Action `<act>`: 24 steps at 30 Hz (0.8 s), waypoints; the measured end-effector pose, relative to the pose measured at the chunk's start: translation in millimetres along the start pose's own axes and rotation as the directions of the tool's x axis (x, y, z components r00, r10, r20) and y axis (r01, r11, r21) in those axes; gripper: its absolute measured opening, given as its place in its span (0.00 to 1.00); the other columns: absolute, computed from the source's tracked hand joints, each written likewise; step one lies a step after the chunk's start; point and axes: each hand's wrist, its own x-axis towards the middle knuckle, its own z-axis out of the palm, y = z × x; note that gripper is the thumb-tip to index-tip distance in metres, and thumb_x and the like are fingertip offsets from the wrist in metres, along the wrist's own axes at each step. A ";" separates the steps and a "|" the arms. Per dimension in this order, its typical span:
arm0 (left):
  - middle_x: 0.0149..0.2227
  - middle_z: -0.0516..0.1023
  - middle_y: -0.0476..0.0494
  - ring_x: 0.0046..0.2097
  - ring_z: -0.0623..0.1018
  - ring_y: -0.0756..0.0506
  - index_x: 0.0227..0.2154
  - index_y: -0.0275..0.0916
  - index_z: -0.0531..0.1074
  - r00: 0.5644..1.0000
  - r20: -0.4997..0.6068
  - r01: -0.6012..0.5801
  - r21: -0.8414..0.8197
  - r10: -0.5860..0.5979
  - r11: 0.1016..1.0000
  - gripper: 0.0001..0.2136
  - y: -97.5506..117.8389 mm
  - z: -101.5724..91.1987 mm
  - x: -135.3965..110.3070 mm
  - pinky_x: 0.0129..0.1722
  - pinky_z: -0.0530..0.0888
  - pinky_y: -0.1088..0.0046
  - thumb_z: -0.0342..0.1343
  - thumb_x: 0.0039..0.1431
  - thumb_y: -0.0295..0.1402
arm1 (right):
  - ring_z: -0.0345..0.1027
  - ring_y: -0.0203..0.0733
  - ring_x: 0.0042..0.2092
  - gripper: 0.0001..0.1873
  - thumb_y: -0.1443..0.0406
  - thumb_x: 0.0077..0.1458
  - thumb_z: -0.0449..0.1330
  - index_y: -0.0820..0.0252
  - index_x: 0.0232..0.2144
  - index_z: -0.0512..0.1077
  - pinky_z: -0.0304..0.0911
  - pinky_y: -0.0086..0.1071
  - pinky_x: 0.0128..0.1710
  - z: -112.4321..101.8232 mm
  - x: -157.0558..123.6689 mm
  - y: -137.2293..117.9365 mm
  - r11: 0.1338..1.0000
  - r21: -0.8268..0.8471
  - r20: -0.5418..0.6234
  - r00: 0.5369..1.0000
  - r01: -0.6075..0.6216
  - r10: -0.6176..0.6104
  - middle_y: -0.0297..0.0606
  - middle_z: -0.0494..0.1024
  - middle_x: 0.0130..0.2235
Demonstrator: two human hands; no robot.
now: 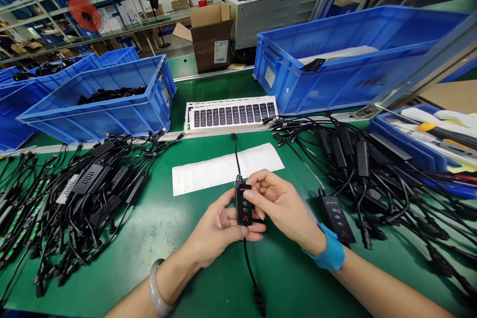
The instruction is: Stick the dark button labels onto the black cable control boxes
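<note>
Above the green bench, my left hand (223, 223) grips a small black inline controller (239, 218) from below and the side. One cable runs up from it to a plug (233, 136), and another hangs down to a connector (258, 298). A black label sticker (245, 204) with round button symbols and red marks lies over its face. My right hand (274, 201) pinches the sticker's upper right edge, with the thumb on its front; the fingers behind are partly hidden. Beyond the controller lies a white backing sheet (208, 175).
Tangled black controllers and cables (89, 184) cover the left side. Another pile (361, 159) lies right, with a labelled controller (336, 218) nearest my wrist. A sheet of black labels (233, 115) lies behind, between a left blue bin (141, 114) and a right blue bin (320, 87).
</note>
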 end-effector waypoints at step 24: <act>0.43 0.77 0.34 0.44 0.79 0.39 0.59 0.37 0.61 1.000 -0.001 0.018 0.003 -0.018 1.000 0.31 1.2 1.5 -0.6 0.45 0.74 0.61 0.64 0.52 0.26 | 0.57 0.29 0.22 0.15 0.56 0.54 0.64 0.61 0.34 0.67 0.58 0.22 0.18 0.4 -0.6 1.3 1.000 -0.005 -0.006 1.000 -0.004 0.004 0.33 0.64 0.27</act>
